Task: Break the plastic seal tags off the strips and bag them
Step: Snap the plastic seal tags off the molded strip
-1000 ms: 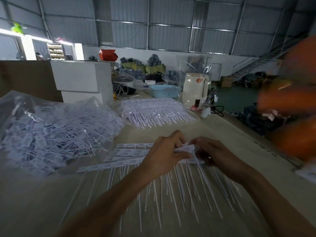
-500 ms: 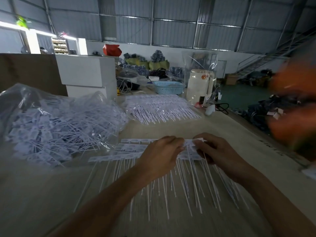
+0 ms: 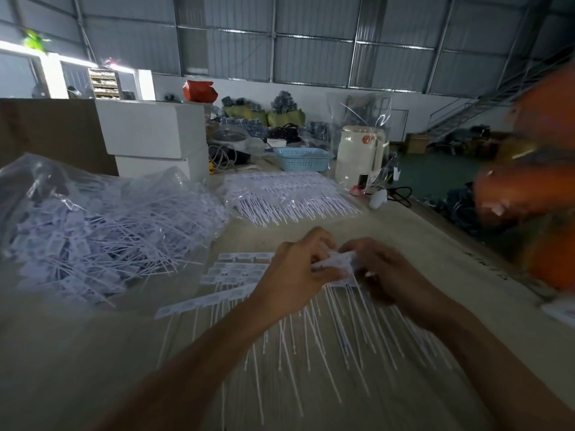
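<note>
Together, the left hand and right hand pinch a bunch of white seal tags between their fingertips, just above the strips on the tabletop. Strip heads run left to right; their thin tails point toward the person. Printing on the heads is too blurred to read. Left, a clear bag holds loose tags.

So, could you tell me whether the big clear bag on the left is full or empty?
Well filled: the clear bag bulges with loose white seal tags, visible through its plastic.
</note>
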`<action>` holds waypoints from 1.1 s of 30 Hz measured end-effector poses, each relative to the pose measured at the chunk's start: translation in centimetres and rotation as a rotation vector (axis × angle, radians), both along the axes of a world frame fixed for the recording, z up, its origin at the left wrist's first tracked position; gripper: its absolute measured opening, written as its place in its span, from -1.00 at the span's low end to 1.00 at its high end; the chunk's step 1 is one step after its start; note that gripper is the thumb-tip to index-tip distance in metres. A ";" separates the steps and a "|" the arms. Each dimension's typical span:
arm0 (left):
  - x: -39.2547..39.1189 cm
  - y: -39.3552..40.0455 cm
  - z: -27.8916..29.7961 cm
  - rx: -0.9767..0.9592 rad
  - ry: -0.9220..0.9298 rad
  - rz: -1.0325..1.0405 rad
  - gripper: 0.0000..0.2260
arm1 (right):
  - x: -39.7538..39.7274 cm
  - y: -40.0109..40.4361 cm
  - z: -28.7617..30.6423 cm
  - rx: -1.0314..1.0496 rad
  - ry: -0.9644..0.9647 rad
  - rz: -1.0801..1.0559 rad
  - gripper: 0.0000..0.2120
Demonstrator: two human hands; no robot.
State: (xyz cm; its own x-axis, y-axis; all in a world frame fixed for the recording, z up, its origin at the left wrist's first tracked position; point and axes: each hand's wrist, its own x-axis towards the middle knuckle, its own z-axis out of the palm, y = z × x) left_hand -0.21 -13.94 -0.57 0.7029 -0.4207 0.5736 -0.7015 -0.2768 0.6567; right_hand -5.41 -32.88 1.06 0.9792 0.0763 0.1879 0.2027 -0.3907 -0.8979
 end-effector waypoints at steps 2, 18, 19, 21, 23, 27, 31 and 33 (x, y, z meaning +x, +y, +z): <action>-0.2 -0.1 0.0 0.039 -0.024 -0.002 -0.72 | -0.2 1.5 -0.4 0.001 0.007 0.119 -0.73; -1.5 1.4 0.1 0.194 -0.343 0.199 -0.87 | 0.5 1.2 0.1 -0.077 -0.316 0.061 -0.86; -1.3 1.5 0.2 0.120 -0.210 0.137 -0.85 | 0.5 1.0 0.0 -0.254 -0.440 0.030 -0.84; -1.1 2.0 0.2 -0.012 -0.010 0.016 -0.83 | 0.7 0.2 0.2 -0.465 -0.583 -0.068 -0.82; -1.0 2.4 0.1 -0.043 -0.025 -0.031 -0.90 | 0.7 -0.5 0.5 -0.400 -0.524 -0.188 -0.82; -0.8 2.0 -0.2 0.018 -0.181 0.045 -0.87 | 0.4 1.1 0.1 -0.062 -0.125 -0.058 -0.75; -1.0 1.4 -0.2 0.025 -0.272 0.094 -0.82 | -0.3 3.6 -0.7 0.239 0.049 0.092 -0.58; -0.9 1.6 -0.3 0.034 -0.264 0.091 -0.81 | -0.3 3.6 -0.7 0.282 0.075 0.154 -0.57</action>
